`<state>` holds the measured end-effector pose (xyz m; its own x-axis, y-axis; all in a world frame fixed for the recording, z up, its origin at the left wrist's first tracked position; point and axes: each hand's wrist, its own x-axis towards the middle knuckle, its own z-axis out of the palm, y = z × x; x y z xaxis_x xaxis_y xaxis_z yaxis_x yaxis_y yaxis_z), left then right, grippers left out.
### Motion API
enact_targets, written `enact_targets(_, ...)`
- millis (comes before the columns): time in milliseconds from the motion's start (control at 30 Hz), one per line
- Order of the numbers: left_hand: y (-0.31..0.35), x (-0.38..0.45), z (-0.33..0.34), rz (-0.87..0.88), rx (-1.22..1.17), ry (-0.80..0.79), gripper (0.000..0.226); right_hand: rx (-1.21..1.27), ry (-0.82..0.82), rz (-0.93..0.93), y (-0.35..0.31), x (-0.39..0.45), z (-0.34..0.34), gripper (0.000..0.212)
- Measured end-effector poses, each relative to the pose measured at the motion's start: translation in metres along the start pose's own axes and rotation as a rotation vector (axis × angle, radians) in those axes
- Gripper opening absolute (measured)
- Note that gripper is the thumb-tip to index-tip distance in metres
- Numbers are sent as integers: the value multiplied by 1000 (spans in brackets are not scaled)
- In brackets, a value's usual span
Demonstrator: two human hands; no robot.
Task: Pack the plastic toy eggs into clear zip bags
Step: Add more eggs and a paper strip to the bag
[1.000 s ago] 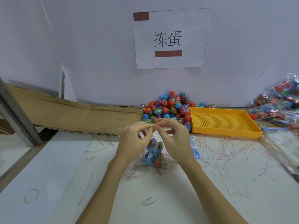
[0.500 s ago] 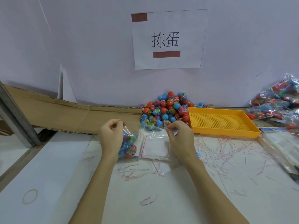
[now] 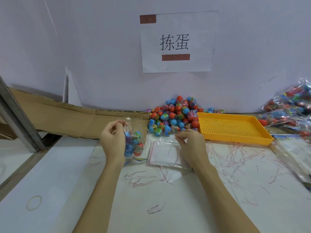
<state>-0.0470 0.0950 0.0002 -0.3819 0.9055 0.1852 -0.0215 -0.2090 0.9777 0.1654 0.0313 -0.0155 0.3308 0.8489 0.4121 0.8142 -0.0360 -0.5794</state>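
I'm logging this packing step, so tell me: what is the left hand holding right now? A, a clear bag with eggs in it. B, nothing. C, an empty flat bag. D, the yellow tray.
A: the left hand grips the top of a clear bag of eggs, while the right hand pinches the empty zip bags lying flat on the table.

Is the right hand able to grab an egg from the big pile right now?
Probably yes. The egg pile sits just beyond the right hand with nothing between them. But that hand's fingers pinch the top of an empty bag, so it would need to let go first.
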Motion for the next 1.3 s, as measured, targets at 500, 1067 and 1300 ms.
enact_targets(500,0,-15,14,-24,-29,-210,22,203,65,-22,-8,-2,-7,7)
enact_targets(1067,8,-21,16,-195,-193,-629,30,775,16,172,-26,-6,-4,12)
enact_targets(1300,1,-20,14,-137,-129,-530,21,777,15,117,-24,-6,-7,24)
